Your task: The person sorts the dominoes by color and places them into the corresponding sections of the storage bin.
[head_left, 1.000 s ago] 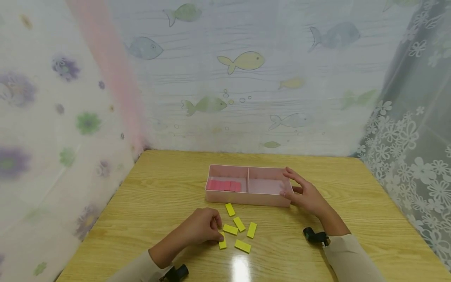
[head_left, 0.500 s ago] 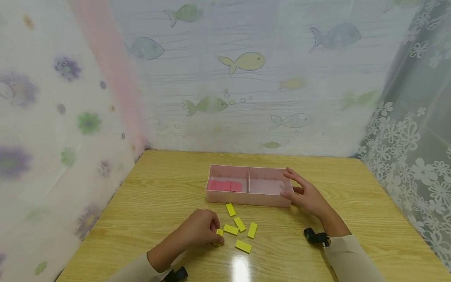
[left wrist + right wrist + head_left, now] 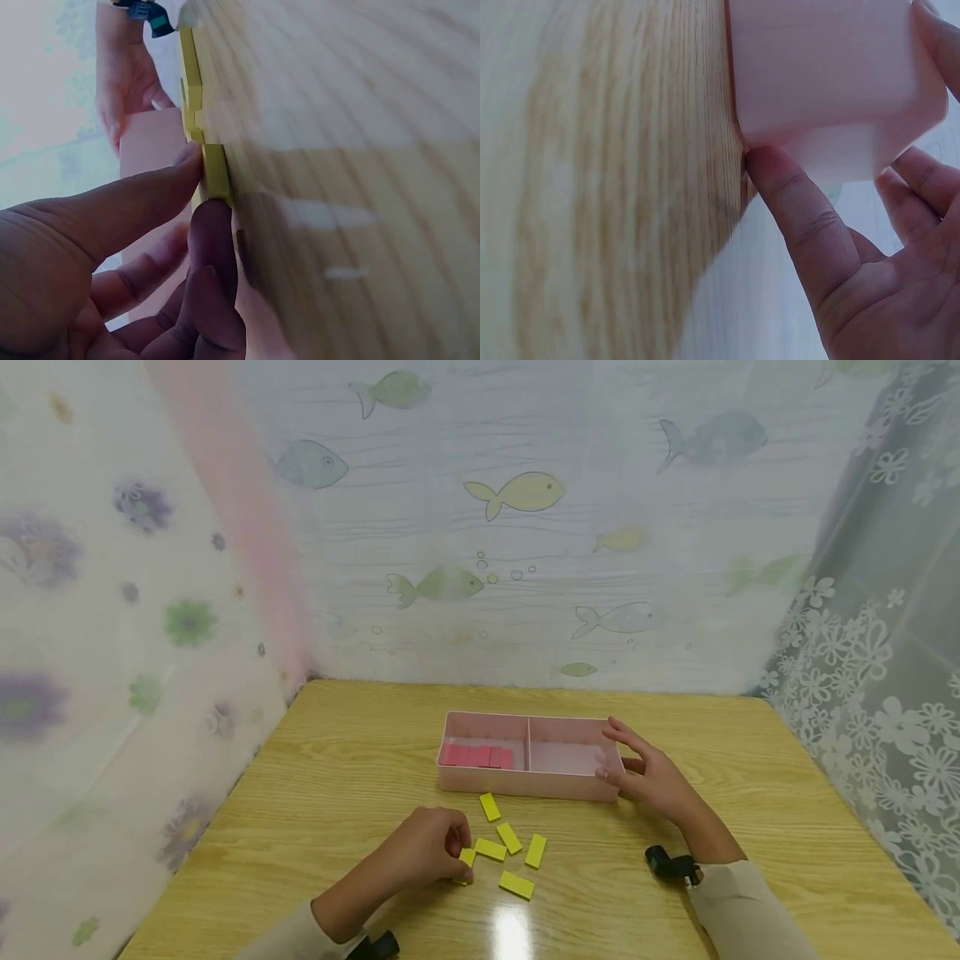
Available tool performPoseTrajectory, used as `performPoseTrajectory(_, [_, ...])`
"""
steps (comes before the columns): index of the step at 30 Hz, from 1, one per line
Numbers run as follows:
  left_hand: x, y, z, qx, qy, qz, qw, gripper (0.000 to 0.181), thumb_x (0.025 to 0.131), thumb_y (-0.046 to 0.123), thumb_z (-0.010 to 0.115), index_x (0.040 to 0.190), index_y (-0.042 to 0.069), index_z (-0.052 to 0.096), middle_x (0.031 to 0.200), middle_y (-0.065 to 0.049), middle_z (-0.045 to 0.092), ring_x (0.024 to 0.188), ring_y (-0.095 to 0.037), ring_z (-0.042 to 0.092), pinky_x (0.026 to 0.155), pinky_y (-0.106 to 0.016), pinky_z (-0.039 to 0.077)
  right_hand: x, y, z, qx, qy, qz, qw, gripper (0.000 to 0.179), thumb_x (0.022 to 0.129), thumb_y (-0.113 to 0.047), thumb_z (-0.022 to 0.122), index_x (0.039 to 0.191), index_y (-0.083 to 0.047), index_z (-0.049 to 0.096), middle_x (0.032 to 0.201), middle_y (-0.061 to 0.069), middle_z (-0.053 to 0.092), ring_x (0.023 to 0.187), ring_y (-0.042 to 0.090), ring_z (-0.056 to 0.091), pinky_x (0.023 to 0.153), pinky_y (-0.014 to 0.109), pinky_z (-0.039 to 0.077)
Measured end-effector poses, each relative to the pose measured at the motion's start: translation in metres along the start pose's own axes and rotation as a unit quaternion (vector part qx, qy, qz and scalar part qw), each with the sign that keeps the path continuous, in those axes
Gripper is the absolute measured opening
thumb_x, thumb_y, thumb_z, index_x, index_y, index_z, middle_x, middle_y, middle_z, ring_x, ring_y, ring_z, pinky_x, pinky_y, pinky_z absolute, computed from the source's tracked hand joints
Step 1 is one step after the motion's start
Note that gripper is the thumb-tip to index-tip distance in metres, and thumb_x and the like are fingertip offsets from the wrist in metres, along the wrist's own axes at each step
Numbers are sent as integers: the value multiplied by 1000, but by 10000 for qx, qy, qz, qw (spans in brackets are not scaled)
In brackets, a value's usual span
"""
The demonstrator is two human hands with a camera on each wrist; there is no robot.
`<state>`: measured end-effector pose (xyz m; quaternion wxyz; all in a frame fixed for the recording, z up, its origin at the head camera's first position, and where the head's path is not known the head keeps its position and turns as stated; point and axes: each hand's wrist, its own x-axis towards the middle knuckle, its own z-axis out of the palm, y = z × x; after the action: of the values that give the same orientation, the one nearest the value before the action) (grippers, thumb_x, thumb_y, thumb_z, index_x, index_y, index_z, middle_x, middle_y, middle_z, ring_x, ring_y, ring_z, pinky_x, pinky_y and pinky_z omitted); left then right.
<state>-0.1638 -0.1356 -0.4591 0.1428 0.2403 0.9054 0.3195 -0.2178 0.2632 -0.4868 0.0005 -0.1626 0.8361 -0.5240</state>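
Note:
Between thumb and finger, my left hand (image 3: pixel 426 850) pinches a yellow domino-like block (image 3: pixel 216 171) just at the tabletop. Part of that block is hidden by the fingers in the head view. Several more yellow blocks (image 3: pixel 517 885) lie scattered flat to its right. My right hand (image 3: pixel 660 781) holds the right end of a pink two-compartment box (image 3: pixel 525 783), thumb at the near side and fingers around the far corner. Pink blocks (image 3: pixel 476 756) lie in the box's left compartment; its right compartment shows a bare floor.
The wooden table (image 3: pixel 337 760) reaches back to a curtain with fish drawings (image 3: pixel 525 493). Flowered curtains hang at both sides. A small black camera (image 3: pixel 670 864) is strapped to the right wrist, another (image 3: pixel 378 946) to the left.
The yellow block at my left fingertips has shifted slightly left and tilted as the fingers took hold of it. The right hand and the box have stayed in place.

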Motion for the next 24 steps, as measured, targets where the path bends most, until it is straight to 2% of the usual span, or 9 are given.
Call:
performPoseTrajectory(5, [0,-6,1,-236,-51,-168,9996,34,74,23,95,94,11,69,70,6,63,63,-8,55,57,-24,46,0,0,0,0,-14,3,10000,74,98,-26,74,161,-15,38,174,-2,15,139,56,45,86,37,63])
performPoseTrajectory(10, [0,-6,0,36,-60,-266,9996,31,75,27,95,94,12,75,75,7,63,70,-9,55,62,-25,48,1,1,0,-4,-10,-1,10000,73,98,-26,74,161,-15,38,174,-1,15,139,56,46,87,37,63])
performPoseTrajectory(17, [-1,-7,0,57,-42,-22,10000,27,72,23,96,88,20,74,76,8,64,71,-6,56,65,-24,48,1,0,0,-134,14,-32,9999,73,98,-27,74,160,-14,39,174,2,15,139,55,47,92,40,62])
performPoseTrajectory(24, [-3,-11,0,-235,-37,5,9997,30,72,25,96,89,21,72,70,9,62,65,-6,56,58,-23,47,0,2,0,14,-38,13,10000,73,98,-27,73,161,-15,38,174,-3,14,140,57,44,86,36,64])
